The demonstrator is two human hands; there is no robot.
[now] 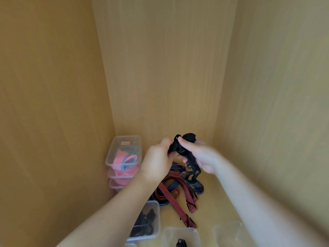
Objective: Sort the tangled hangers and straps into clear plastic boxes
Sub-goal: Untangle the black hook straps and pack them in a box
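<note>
As left hand (156, 163) pinches black strap (189, 169), right hand (202, 155) holds it between walls (270, 104)

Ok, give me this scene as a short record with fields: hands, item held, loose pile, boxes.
hands: left hand and right hand both grip one item
held: black wavy piece, lower end hanging down
loose pile: striped straps, red and blue, tangled below the hands
boxes: stacked boxes at left with pink and blue items; clear box with black pieces by the left arm; front box holding a small black thing
</note>
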